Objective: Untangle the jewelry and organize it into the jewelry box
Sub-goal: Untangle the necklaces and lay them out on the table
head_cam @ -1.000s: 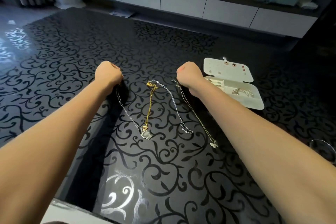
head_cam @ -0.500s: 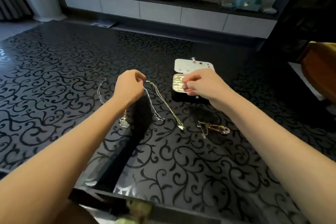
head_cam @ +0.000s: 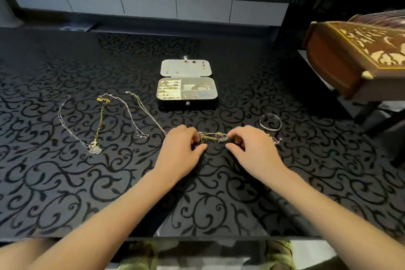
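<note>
- The left hand point(head_cam: 179, 149) and right hand point(head_cam: 252, 149) pinch a tangled bunch of gold and silver chains point(head_cam: 213, 137) with curled fingers, low over the shiny black swirly table point(head_cam: 219, 193).
- The open white jewelry box point(head_cam: 186, 72) sits on the table behind the bunch.
- A round silver bangle point(head_cam: 270, 122) lies near the right hand.

Nothing legible anywhere in view.
The inlaid wooden chest point(head_cam: 359, 50) at two o'clock bears pale gold marks, too blurred to tell letters from ornament. The jewelry box point(head_cam: 175, 69) lid at twelve o'clock carries no lettering, and the black table point(head_cam: 65, 182) shows only scrollwork.
</note>
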A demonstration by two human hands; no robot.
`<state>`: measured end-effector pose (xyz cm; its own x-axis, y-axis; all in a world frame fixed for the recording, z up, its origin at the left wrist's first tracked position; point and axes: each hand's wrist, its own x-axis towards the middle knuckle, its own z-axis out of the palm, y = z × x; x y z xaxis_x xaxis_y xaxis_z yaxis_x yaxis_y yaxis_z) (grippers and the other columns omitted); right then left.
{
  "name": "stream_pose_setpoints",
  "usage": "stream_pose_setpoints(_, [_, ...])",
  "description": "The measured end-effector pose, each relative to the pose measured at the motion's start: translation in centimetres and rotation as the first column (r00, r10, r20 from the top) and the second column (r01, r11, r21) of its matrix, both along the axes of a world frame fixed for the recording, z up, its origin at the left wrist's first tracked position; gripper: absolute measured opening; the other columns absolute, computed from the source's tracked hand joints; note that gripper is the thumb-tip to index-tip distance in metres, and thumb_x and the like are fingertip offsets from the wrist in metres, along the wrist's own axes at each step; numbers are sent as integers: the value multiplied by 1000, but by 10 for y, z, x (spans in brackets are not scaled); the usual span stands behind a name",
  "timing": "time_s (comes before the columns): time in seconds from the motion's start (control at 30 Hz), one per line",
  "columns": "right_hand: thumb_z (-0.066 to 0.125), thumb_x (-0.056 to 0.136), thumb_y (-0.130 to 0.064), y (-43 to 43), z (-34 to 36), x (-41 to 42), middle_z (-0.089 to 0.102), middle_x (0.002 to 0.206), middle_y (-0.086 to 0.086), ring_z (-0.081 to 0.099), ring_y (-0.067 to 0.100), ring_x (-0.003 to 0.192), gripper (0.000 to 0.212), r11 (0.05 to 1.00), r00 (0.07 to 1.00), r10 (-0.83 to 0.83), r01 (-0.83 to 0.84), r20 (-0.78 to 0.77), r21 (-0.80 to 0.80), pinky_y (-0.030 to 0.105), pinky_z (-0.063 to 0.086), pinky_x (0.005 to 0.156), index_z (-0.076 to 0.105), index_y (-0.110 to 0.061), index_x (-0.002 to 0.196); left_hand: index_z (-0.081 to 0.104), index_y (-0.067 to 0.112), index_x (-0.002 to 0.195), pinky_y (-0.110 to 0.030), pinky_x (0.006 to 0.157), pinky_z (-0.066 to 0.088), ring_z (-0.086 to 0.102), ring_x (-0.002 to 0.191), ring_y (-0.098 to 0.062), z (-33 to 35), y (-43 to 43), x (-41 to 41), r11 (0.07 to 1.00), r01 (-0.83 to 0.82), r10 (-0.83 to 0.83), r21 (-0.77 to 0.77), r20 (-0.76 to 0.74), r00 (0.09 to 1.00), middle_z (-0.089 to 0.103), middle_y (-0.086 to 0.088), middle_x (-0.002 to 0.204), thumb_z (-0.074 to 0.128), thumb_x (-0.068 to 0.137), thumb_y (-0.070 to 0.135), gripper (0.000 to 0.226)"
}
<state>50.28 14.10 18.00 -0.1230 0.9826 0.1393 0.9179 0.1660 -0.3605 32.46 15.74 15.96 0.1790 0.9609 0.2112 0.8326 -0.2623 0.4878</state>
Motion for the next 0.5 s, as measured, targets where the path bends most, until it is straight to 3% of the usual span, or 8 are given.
stream_pose_setpoints(0.1, [57, 91, -35, 11, -7, -10, 55, 102, 0, 49, 20, 99, 25, 999, 997, 21, -24, 69, 41, 27, 34, 80, 58, -22, 111, 57, 15, 83, -22, 68, 26, 48, 83, -20, 0, -1, -2, 998, 59, -58, 14, -59, 997, 45, 3, 81, 61, 87, 23, 10])
stream_pose_setpoints(0.2, [54, 93, -33, 12, -12, -13, 47, 92, -3, 49, 20, 94, 14, 999, 999, 36, -36, 38, -6, 27, 34, 73, 55, -20, 98, 54, 17, 81, -22, 72, 31, 43, 83, -15, 0, -8, -13, 992, 126, -126, -7, -71, 989, 43, 5, 82, 58, 90, 20, 10])
stream_pose_setpoints(0.4, [51, 94, -32, -29, -3, -3, 47, 86, -8, 45, 11, 83, 14, 966, 972, 237, -234, 14, -110, 21, 30, 69, 51, -21, 84, 52, 19, 77, -13, 65, 32, 40, 77, -10, 10, -30, -40, 959, 259, -274, -111, -149, 950, 42, 10, 78, 60, 89, 24, 14])
stream_pose_setpoints(0.5, [51, 93, -35, -54, 3, 3, 46, 86, -12, 43, 6, 83, 14, 936, 948, 319, -314, 1, -159, 17, 33, 69, 51, -26, 83, 59, 18, 83, -15, 71, 37, 46, 83, -9, 18, -38, -51, 942, 274, -313, -195, -208, 927, 47, 8, 86, 59, 89, 29, 12])
